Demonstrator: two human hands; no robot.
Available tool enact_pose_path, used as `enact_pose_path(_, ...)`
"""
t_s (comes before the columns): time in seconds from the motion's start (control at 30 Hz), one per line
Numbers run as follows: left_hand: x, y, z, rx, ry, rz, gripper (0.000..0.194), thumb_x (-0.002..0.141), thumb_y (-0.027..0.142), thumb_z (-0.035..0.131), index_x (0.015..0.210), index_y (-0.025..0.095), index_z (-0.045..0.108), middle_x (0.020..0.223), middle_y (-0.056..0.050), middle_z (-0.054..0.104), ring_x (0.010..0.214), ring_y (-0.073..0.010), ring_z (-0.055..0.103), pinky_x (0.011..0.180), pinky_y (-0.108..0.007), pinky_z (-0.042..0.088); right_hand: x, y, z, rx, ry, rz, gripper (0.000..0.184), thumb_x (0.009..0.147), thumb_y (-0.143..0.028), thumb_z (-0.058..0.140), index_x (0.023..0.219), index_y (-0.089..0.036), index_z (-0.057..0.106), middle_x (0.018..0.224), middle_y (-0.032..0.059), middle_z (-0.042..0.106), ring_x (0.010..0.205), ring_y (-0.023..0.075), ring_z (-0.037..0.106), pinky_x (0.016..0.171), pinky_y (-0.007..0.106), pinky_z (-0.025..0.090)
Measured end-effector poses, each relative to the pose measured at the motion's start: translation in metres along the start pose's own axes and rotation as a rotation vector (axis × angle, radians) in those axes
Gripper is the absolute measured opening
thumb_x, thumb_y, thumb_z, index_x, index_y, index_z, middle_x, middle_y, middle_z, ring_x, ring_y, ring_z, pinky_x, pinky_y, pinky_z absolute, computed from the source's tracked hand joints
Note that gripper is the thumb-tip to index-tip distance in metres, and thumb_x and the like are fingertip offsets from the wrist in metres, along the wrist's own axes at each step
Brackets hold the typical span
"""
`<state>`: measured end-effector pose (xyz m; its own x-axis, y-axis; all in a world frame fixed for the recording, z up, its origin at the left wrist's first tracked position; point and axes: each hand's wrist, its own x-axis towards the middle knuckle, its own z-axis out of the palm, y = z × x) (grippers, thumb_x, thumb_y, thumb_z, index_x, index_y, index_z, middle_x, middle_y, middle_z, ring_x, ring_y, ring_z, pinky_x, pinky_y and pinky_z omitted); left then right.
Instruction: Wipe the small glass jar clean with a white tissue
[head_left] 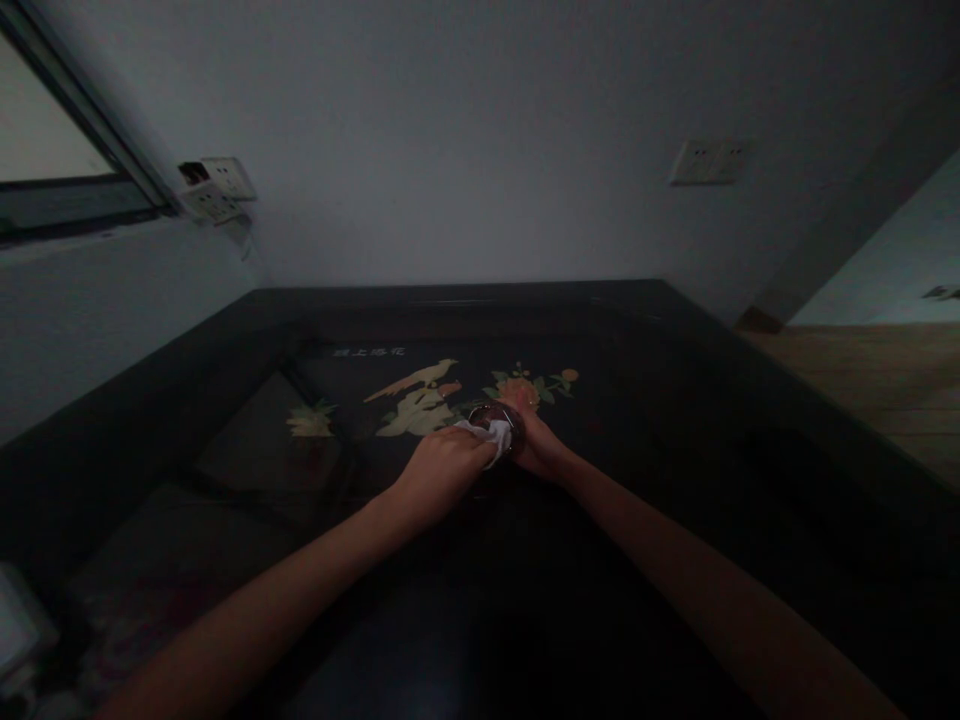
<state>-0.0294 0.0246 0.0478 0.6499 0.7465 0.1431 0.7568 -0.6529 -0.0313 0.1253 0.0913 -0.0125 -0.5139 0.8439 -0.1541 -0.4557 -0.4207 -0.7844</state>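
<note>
Both my hands meet over a dark, glossy table top (615, 350) painted with a bird and flowers. My left hand (446, 462) is closed on a crumpled white cloth or tissue (496, 432), which it presses at the opening of a small round vessel. That vessel (489, 408) looks like a dark glass cup or bowl with a shiny rim. My right hand (536, 440) wraps round its right side and holds it tilted. Most of the vessel is hidden by the cloth and my fingers, and the light is dim.
A pale wall stands behind the table, with a wall socket (709, 162) at right and another socket (229, 177) at left near a window frame (90, 195). A white object (19, 620) is at the lower left. Wooden floor (877, 380) shows on the right.
</note>
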Motion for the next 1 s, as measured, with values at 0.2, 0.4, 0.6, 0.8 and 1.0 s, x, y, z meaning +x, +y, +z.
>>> enact_pose_path(0.2,0.003,-0.013,-0.001,-0.245,0.041,-0.195,0.011,0.088,0.024,0.055,0.087,0.018,0.063,0.081,-0.003,0.068,0.074,-0.0160,0.063,0.062,-0.023,0.039,-0.001,0.005,-0.009,-0.067,-0.237,-0.028,0.054,0.075,-0.070,0.054,0.100,-0.022,0.060,0.094,0.0068,0.069,0.085,0.0199,0.064,0.063,0.031,0.053)
enact_pose_path(0.4,0.007,-0.012,0.002,-0.540,0.276,-0.439,0.019,0.083,0.032,0.061,0.073,0.016,0.063,0.060,0.002,0.061,0.055,-0.0115,0.052,0.053,-0.021,0.032,-0.004,0.012,-0.011,-0.230,-0.205,-0.200,0.048,0.070,-0.051,0.072,0.105,-0.023,0.055,0.097,0.0053,0.065,0.071,0.0157,0.062,0.050,0.024,0.051)
enact_pose_path(0.6,0.010,-0.005,0.001,-0.829,0.336,-0.499,0.022,0.079,0.034,0.061,0.072,0.014,0.063,0.062,0.002,0.062,0.056,-0.0113,0.052,0.052,-0.021,0.034,-0.010,0.012,-0.001,-0.278,-0.114,-0.306,0.065,0.073,-0.051,0.068,0.129,-0.029,0.044,0.118,0.0077,0.059,0.085,0.0192,0.063,0.061,0.030,0.056)
enact_pose_path(0.8,0.008,0.002,-0.006,-0.743,0.267,-0.461,0.026,0.084,0.038,0.055,0.077,0.014,0.062,0.066,0.000,0.063,0.058,-0.0127,0.054,0.054,-0.022,0.036,-0.017,0.012,0.011,-0.142,-0.047,-0.349,0.056,0.076,-0.046,0.065,0.128,-0.031,0.049,0.124,0.0039,0.059,0.113,0.0224,0.056,0.091,0.036,0.049)
enact_pose_path(1.0,0.005,0.017,-0.014,-0.577,0.120,-0.327,0.018,0.090,0.026,0.045,0.084,0.016,0.058,0.071,-0.002,0.064,0.060,-0.0132,0.057,0.057,-0.024,0.039,-0.011,0.014,0.017,0.045,0.039,-0.193,0.045,0.073,-0.058,0.060,0.103,-0.024,0.064,0.099,0.0035,0.071,0.107,0.0256,0.061,0.092,0.040,0.048)
